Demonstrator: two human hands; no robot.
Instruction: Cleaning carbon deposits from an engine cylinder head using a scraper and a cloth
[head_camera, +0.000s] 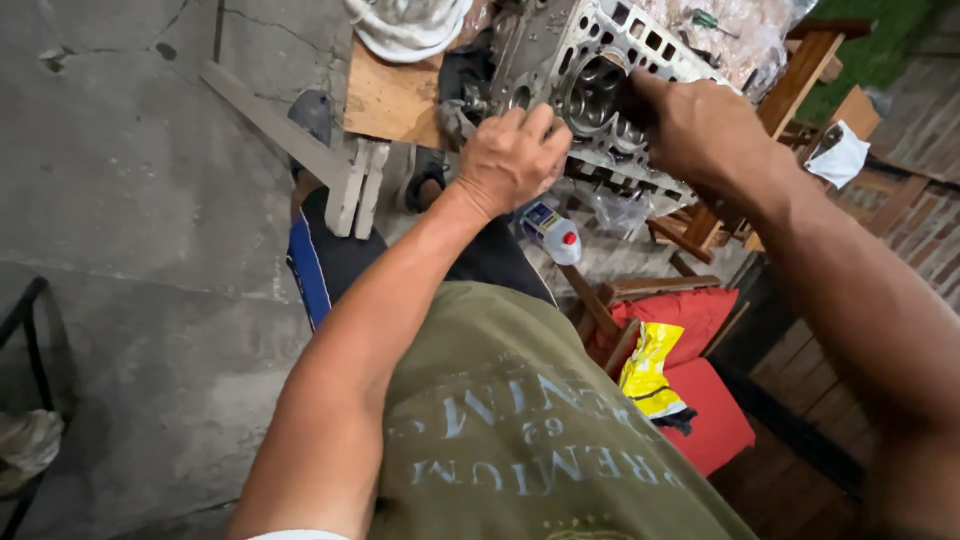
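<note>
A grey metal engine block (585, 75) with round cylinder bores lies on a wooden stand at the top centre. My left hand (512, 160) rests on its near lower edge, fingers curled against the metal. My right hand (695, 125) presses on the block's right side, beside a bore, fingers bent over the edge. Whether either hand holds a small part or tool is hidden. Both forearms reach up from the bottom of the view over my olive shirt.
A small clear bottle with a red cap (553, 232) sits under the block. A plywood piece (390, 100) and white cloth (405, 25) lie at the top. Red cushions (705, 400) with a yellow bag (648, 370) sit lower right. A wooden plank (270, 120) lies on cracked concrete.
</note>
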